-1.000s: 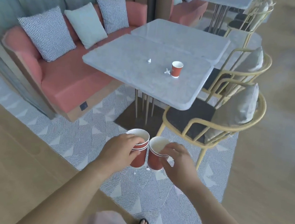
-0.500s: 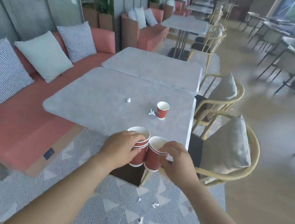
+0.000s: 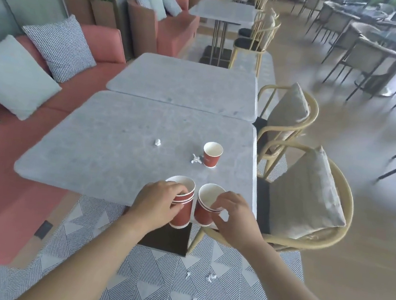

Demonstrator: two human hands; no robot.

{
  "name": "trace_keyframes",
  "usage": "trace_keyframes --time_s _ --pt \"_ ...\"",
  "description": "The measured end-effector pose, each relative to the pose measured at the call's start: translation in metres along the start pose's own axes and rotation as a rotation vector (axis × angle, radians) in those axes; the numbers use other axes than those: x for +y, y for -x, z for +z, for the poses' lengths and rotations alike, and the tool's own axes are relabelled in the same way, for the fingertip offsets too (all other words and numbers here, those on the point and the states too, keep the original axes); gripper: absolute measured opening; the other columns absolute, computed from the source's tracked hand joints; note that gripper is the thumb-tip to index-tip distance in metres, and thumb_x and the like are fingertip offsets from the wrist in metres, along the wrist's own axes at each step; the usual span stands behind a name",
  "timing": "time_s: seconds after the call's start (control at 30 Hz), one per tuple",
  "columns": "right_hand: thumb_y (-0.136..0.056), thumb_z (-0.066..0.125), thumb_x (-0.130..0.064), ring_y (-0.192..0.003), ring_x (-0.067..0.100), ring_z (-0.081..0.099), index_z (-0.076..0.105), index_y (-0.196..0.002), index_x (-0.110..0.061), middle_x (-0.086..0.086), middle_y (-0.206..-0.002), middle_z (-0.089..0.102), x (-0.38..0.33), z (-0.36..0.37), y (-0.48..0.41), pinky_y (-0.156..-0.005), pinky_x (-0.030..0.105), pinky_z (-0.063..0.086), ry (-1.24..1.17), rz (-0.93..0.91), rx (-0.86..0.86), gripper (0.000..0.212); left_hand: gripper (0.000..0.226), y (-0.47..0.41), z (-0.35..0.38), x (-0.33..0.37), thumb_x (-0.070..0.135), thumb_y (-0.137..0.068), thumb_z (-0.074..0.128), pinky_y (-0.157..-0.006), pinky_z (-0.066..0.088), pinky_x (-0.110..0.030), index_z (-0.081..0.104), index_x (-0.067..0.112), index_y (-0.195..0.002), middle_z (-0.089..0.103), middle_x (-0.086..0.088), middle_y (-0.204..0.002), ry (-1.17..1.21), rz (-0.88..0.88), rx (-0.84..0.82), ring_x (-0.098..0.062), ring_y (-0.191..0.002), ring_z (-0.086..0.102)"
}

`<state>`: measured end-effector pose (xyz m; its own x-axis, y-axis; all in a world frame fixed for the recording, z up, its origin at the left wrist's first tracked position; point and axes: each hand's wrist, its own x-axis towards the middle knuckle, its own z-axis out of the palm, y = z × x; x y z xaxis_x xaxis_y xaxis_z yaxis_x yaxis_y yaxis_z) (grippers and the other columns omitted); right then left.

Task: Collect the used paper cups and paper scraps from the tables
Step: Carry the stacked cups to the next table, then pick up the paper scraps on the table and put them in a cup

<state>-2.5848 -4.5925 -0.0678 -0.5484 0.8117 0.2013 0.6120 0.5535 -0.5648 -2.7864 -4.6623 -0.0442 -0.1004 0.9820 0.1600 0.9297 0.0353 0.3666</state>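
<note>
My left hand (image 3: 156,202) grips a stack of red paper cups (image 3: 182,212) by the rim. Just to its right, my right hand (image 3: 234,215) holds a second small stack of red cups (image 3: 203,212). Both stacks hover over the near edge of the grey table (image 3: 108,144). One red paper cup (image 3: 212,154) stands upright on the table, with a white paper scrap (image 3: 196,159) touching its left side. Another crumpled scrap (image 3: 157,142) lies further left on the tabletop. Several white scraps (image 3: 210,277) lie on the patterned rug below.
A yellow-framed chair with a grey cushion (image 3: 307,199) stands at the table's right side, a second one (image 3: 287,110) behind it. A pink sofa with pillows (image 3: 15,79) runs along the left. A second grey table (image 3: 187,84) adjoins behind.
I have walked closer to the table; the view has lifted and both cup stacks now sit over its near edge. Both hands keep their grips.
</note>
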Motion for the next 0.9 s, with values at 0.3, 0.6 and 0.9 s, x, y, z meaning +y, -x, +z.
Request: trace_keyframes --time_s 0.3,0.6,0.9 --pt "-0.078 0.067 -0.021 -0.102 0.018 0.050 0.065 -0.085 -0.013 -0.003 -0.106 0.061 0.036 0.017 -0.051 -0.075 0.033 0.049 0.033 0.041 -0.088 0.010 0.009 -0.047 0.036 -0.018 0.029 -0.076 0.067 -0.073 0.046 -0.032 0.061 0.026 -0.083 0.067 0.009 -0.087 -0.064 -0.064 -0.048 -0.017 -0.082 0.060" --pt "-0.082 0.065 -0.029 -0.102 0.019 0.050 0.064 -0.077 -0.011 -0.004 -0.107 0.060 0.063 0.052 -0.100 -0.058 0.027 0.041 0.103 0.180 -0.056 0.018 0.006 -0.114 0.068 -0.068 0.020 -0.072 0.063 -0.069 0.040 -0.029 0.062 0.020 -0.078 0.067 0.005 -0.082 -0.097 0.016 -0.192 -0.021 -0.082 0.061" --pt "-0.081 0.063 -0.029 -0.099 0.020 0.049 0.063 -0.073 -0.015 -0.003 -0.105 0.060 0.061 0.079 -0.144 -0.062 0.033 0.048 0.106 0.335 -0.031 0.017 0.012 -0.183 0.077 -0.109 0.018 -0.074 0.054 -0.068 0.032 -0.027 0.060 0.024 -0.083 0.064 0.007 -0.089 -0.113 0.158 -0.367 -0.018 -0.089 0.058"
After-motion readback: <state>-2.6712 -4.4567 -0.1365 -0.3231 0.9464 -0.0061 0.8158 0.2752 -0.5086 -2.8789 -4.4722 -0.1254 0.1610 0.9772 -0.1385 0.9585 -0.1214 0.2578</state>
